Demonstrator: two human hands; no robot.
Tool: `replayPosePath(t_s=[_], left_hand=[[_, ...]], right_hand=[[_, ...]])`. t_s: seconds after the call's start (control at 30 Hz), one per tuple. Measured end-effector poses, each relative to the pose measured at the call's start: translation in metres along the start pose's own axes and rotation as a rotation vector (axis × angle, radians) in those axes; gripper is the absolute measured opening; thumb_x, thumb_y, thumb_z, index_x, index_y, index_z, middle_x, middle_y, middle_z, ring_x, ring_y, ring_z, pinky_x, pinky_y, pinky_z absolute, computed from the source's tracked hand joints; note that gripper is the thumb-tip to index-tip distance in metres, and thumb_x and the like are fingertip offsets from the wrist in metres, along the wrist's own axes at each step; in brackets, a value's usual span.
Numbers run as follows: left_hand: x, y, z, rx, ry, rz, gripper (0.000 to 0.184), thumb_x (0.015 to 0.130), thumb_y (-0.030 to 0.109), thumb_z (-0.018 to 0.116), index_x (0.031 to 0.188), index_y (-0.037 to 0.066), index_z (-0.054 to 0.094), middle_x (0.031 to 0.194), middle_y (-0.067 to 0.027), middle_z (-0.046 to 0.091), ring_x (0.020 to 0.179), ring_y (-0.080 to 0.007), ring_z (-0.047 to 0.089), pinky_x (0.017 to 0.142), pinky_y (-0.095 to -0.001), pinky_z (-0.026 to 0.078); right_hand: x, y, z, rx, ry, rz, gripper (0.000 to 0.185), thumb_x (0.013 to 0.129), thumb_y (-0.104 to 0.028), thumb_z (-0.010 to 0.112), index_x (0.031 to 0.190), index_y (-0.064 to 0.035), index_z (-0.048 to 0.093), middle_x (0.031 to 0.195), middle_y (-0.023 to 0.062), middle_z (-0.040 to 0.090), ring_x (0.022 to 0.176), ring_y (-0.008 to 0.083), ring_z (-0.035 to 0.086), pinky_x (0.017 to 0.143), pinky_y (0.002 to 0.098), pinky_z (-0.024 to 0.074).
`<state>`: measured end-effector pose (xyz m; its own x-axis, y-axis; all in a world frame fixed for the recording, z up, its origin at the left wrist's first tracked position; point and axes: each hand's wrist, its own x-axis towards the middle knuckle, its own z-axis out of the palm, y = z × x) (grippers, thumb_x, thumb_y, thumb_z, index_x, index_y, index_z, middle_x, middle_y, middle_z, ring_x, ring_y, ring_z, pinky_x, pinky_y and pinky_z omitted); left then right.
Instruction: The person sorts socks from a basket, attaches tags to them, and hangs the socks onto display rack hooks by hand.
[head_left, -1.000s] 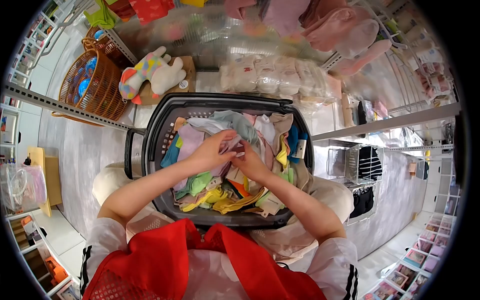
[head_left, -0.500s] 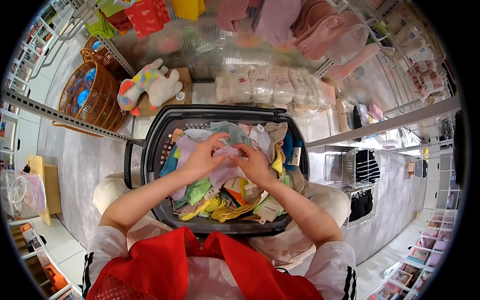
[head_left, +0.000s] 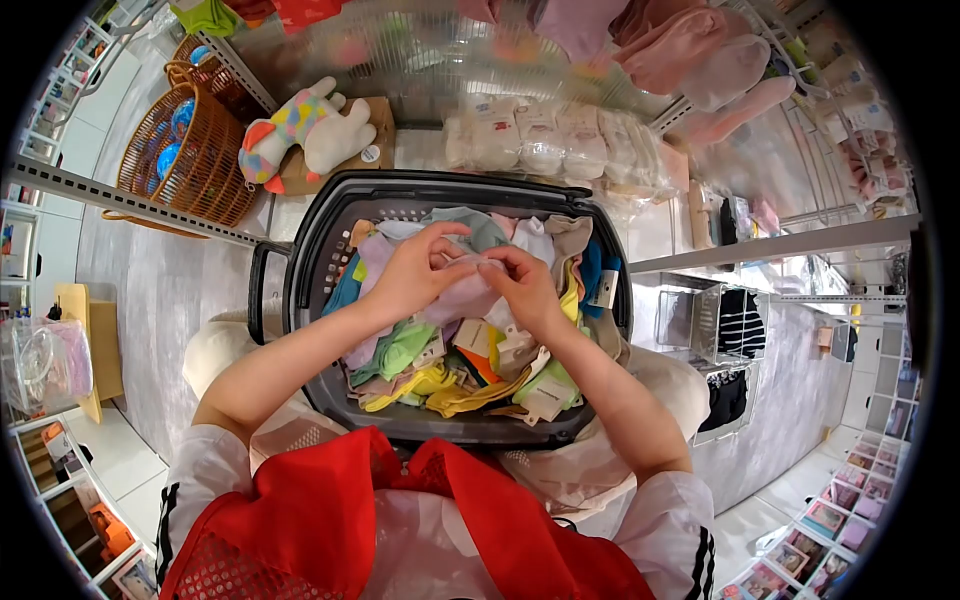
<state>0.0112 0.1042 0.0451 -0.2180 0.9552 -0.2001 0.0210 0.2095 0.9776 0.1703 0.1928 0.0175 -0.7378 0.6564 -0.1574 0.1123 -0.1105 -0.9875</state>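
Observation:
A dark grey basket (head_left: 340,410) full of mixed socks and small cloth pieces stands between my knees. Above its middle, my left hand (head_left: 425,270) and my right hand (head_left: 525,290) meet, both pinching a pale lilac cloth (head_left: 465,298) at its upper edge. The cloth hangs over the pile. Yellow socks (head_left: 425,385), a green piece (head_left: 405,345) and white labels lie below it. Grey-green cloth (head_left: 480,230) shows behind my fingers, and a blue piece (head_left: 592,265) sits at the right side.
Wicker basket (head_left: 185,160) with blue balls stands at the upper left, beside a patchwork plush toy (head_left: 300,130). Bagged white socks (head_left: 560,140) lie behind the grey basket. Pink socks (head_left: 660,55) hang above. Metal rails (head_left: 780,245) and wire baskets (head_left: 705,320) are at the right.
The view has shifted, so the basket sits higher in it than half a second ago. Both hands have stayed on the lilac cloth, with their fingers moved along its edge.

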Motion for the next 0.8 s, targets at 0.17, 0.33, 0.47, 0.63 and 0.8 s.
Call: replayPosePath(t_s=[0.17,0.33,0.47,0.63,0.8], left_hand=[[0.001,-0.020,0.006,-0.080,-0.098,0.007,0.030,0.078,0.006,0.060,0.105,0.002,0.049,0.076,-0.0047,0.057,0.063,-0.0082,0.049,0.055,-0.0228,0.040],[0.002,-0.030,0.005,0.184,-0.102,0.040,0.019,0.084,0.016,0.052,0.090,-0.001,0.051,0.069,-0.0105,0.054,0.059,-0.0149,0.048,0.055,-0.0296,0.040],[-0.001,-0.022,0.008,0.183,-0.112,0.045,0.021,0.086,0.019,0.048,0.084,-0.002,0.050,0.064,-0.0109,0.051,0.058,-0.0167,0.047,0.055,-0.0315,0.039],[-0.005,-0.023,0.011,0.153,-0.228,-0.078,0.020,0.091,0.018,0.041,0.100,0.000,0.048,0.074,-0.0023,0.048,0.067,-0.0094,0.043,0.060,-0.0234,0.037],[-0.013,-0.031,0.021,0.469,0.041,0.372,0.039,0.088,0.019,0.041,0.120,-0.003,0.034,0.114,-0.0209,0.044,0.107,-0.0293,0.044,0.091,-0.0337,0.034]], right_hand=[[0.002,-0.009,-0.002,0.177,0.091,0.110,0.022,0.081,-0.012,0.056,0.100,-0.0011,0.057,0.080,0.0012,0.056,0.072,0.0065,0.049,0.065,0.0195,0.0400],[0.005,-0.016,-0.011,0.616,-0.103,0.242,0.025,0.083,-0.013,0.052,0.105,-0.0008,0.054,0.092,0.0045,0.057,0.083,0.0097,0.053,0.075,0.0214,0.0416],[0.005,-0.022,-0.011,0.640,-0.141,0.330,0.020,0.083,-0.013,0.053,0.100,-0.0023,0.056,0.090,0.0029,0.057,0.084,0.0095,0.053,0.077,0.0212,0.0413],[0.008,-0.008,-0.015,0.546,-0.190,0.289,0.012,0.081,-0.011,0.056,0.091,-0.0048,0.055,0.082,-0.0007,0.054,0.075,0.0067,0.052,0.066,0.0198,0.0412],[0.008,-0.024,-0.021,0.631,-0.253,0.311,0.008,0.080,-0.008,0.056,0.087,-0.0046,0.054,0.072,-0.0022,0.050,0.064,0.0053,0.048,0.058,0.0193,0.0376]])
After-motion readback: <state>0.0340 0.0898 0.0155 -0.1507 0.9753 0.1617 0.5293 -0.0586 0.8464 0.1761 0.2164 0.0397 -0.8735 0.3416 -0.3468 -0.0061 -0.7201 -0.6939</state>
